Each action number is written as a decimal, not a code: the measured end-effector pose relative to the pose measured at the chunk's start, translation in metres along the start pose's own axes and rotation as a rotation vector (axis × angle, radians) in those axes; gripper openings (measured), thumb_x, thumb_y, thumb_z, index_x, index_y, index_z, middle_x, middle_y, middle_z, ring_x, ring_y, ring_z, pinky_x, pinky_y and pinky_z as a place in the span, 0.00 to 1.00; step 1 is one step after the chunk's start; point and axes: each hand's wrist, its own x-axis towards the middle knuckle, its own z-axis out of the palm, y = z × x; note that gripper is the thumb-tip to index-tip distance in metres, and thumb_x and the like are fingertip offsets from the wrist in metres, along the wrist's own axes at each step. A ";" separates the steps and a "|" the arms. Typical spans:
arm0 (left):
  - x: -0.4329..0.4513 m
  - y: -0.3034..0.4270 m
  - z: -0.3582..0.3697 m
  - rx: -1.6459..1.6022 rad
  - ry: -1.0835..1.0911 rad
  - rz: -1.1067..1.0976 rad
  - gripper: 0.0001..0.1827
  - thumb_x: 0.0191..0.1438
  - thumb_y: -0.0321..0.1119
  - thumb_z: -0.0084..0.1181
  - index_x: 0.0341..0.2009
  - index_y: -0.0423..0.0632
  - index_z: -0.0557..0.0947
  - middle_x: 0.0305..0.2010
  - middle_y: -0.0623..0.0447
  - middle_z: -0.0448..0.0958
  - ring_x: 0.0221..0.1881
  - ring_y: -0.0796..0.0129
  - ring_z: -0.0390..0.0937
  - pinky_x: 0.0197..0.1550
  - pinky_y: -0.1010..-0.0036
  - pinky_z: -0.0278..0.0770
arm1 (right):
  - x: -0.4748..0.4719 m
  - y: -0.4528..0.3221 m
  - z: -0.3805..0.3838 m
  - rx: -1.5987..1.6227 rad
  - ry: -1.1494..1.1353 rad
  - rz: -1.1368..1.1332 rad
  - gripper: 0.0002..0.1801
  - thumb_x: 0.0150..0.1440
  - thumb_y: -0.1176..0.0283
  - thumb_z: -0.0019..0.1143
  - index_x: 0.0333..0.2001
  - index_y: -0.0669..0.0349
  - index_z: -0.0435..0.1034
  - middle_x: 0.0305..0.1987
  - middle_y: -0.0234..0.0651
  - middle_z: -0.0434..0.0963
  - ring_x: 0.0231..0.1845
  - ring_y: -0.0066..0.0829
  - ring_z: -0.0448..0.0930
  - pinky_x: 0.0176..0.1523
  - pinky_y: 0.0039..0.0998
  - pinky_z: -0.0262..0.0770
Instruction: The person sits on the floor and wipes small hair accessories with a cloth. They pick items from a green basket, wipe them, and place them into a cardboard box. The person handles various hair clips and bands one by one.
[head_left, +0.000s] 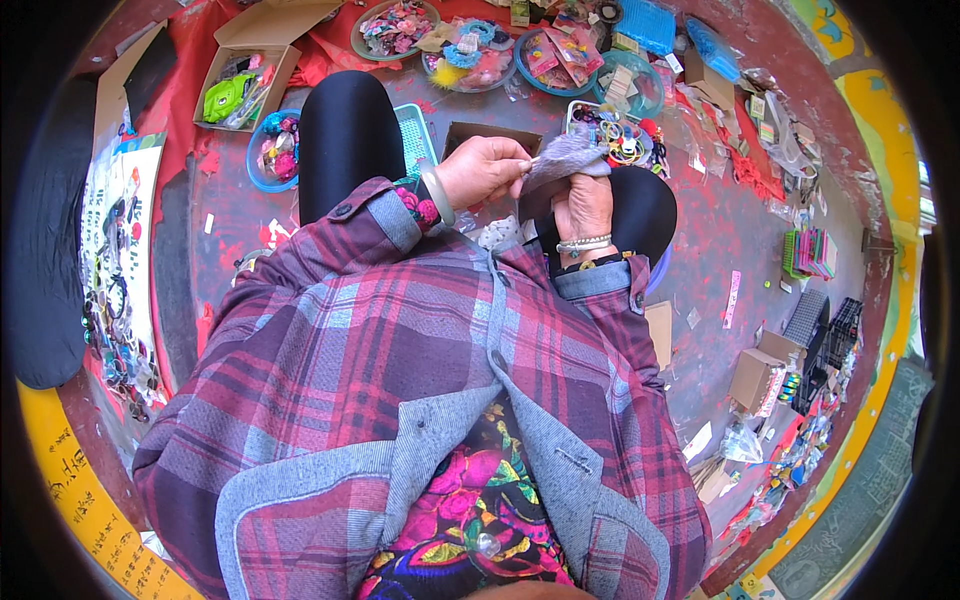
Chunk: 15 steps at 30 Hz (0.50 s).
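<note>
My left hand (484, 171), with a pale bangle at the wrist, pinches a thin light-coloured piece at the left edge of a grey fabric item (568, 156). My right hand (586, 208), with bracelets at the wrist, grips the lower part of that fabric from below; its fingers are partly hidden. The fabric is held above my lap, near my right knee. Behind it is a white basket (571, 112) of coloured hair ties. An open cardboard box (489, 132) lies just beyond my left hand, and white dotted material (501, 232) is below the hands.
Round tubs of hair accessories (394, 28) line the far side. A cardboard box with a green packet (229, 99) stands at far left, near a blue tub (274, 182). A turquoise basket (415, 139) is between my knees. Small cartons (752, 381) and a green basket (789, 253) are at right.
</note>
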 end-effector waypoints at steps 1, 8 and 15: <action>-0.001 0.001 0.000 0.004 0.006 0.009 0.06 0.55 0.30 0.44 0.33 0.42 0.72 0.18 0.55 0.71 0.11 0.82 0.60 0.13 0.87 0.55 | -0.003 -0.001 0.005 -0.038 -0.049 0.014 0.07 0.47 0.80 0.51 0.33 0.65 0.69 0.31 0.33 0.74 0.33 0.26 0.75 0.38 0.24 0.72; -0.005 0.005 0.005 0.080 0.006 0.034 0.06 0.55 0.29 0.43 0.34 0.42 0.72 0.18 0.57 0.71 0.13 0.82 0.61 0.14 0.88 0.57 | -0.006 0.002 0.004 -0.170 -0.149 -0.028 0.08 0.46 0.80 0.52 0.34 0.66 0.69 0.31 0.35 0.75 0.31 0.26 0.75 0.38 0.25 0.72; 0.002 -0.007 -0.002 0.079 -0.079 0.109 0.06 0.55 0.29 0.44 0.33 0.42 0.73 0.18 0.58 0.70 0.15 0.83 0.62 0.17 0.88 0.58 | 0.009 0.004 -0.013 0.032 0.028 -0.025 0.07 0.51 0.75 0.46 0.35 0.65 0.67 0.33 0.39 0.74 0.33 0.31 0.76 0.39 0.29 0.72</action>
